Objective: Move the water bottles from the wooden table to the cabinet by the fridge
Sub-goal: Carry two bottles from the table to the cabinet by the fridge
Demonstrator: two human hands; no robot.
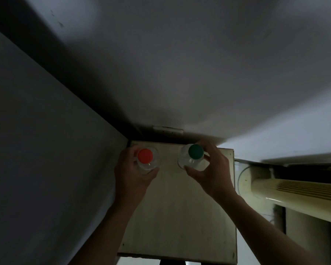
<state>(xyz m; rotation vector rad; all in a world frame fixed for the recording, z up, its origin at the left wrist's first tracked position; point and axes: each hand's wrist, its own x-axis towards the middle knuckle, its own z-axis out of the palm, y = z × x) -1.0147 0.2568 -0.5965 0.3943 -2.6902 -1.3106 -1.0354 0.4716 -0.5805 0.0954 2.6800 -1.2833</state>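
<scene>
**Two bottles held over the cabinet top, one in each hand**

Grip, left: the left hand (131, 172) is curled round the clear bottle with the red cap (145, 155), fingers wrapped on the far and left side of the body, thumb across the near side. Clamped on the bottle, no gap visible.

Grip, right: the right hand (213, 170) is clamped on the clear bottle with the green cap (195, 151). Thumb lies along the near side under the shoulder, fingers come round from the right and the back.

Both bottles are seen from nearly straight above, caps toward the camera, bodies foreshortened. Red cap sits about upright; the green-capped one leans a little toward the far wall. Cannot tell whether either base is touching the surface or held just above it.

Position: both are at the far end of the pale wooden cabinet top (180, 217), close to the wall. Red-capped bottle at the far left corner, green-capped one toward the far right, well apart from each other with bare wood between.

Surroundings: a large flat grey panel (36, 150) rises along the left edge of the cabinet. Light wall (180, 64) behind, with a small white fitting (167, 129) at its foot. To the right, beside the cabinet, a cream ribbed appliance (294, 190) with rounded end. Light is dim, and the edges are motion-blurred.
</scene>
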